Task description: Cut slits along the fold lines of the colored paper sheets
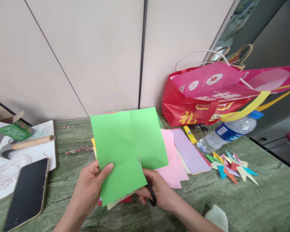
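A green sheet of paper (125, 138) is held up above the table, with a crease down its middle and a cut running up from its lower edge. My left hand (91, 180) pinches the sheet's left edge, thumb on top. Black-handled scissors (151, 194) are in my right hand (157, 188), its fingers wrapped round the handles and partly hidden by the paper. One blade tip shows at the inner end of the cut. Cream paper (114, 203) peeks out under the green sheet. Pink sheets (171, 164) and purple sheets (190, 153) lie to the right.
At the left are a phone (26, 193), a bead string (4, 174), a hammer (29, 143) and a small box (16, 127). A red bag (178, 103), glue stick (189, 134), water bottle (229, 132) and folded paper stars (232, 166) stand or lie at the right.
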The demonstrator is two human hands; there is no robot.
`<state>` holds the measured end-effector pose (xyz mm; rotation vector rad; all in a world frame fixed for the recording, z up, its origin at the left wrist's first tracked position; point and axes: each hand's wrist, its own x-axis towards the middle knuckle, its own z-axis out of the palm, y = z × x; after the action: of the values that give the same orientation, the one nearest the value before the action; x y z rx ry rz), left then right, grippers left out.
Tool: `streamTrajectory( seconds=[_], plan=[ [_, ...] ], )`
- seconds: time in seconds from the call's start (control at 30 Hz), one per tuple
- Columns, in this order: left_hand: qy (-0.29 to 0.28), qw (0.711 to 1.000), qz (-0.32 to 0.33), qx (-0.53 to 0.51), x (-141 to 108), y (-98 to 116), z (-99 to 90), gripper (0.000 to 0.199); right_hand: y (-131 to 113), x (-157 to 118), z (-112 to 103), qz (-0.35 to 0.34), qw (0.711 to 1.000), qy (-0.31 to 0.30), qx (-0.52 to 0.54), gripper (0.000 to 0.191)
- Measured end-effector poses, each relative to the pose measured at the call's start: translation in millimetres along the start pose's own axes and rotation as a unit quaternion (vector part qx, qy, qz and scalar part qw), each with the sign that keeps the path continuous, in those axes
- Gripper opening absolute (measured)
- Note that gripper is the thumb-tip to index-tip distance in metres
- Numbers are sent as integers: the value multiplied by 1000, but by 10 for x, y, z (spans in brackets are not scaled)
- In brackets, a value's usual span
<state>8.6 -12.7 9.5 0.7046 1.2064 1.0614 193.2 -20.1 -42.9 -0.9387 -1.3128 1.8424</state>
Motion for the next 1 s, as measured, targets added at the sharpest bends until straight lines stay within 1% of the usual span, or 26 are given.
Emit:
streamTrajectory(
  seconds=[0.13,0.3,0.5,0.57,0.67,0.73,0.87,1.0],
  plan=[
    [-3,1000,0,3,0,1,1,33,27,-1,-9,2,1000,-3,0,31],
    [0,1000,2,3,-4,-11,-6,33,83,3,-22,3,1000,-7,26,28],
    [-5,1000,9,10,-5,-11,-1,31,-13,-5,-1,23,999,7,31,35],
    [-15,1000,4,13,1,-14,1,31,-54,-7,3,2,999,10,37,36],
    [-31,999,-9,18,7,-27,1,31,-93,-1,3,-49,998,12,36,40],
    [-34,999,-12,23,5,-32,5,31,-97,5,5,-69,997,11,43,43],
    [-24,999,-9,34,-17,-17,33,31,-68,14,6,-76,996,10,52,43],
    [-20,999,-11,35,-38,6,57,31,-48,14,0,-65,997,13,47,41]
  ],
)
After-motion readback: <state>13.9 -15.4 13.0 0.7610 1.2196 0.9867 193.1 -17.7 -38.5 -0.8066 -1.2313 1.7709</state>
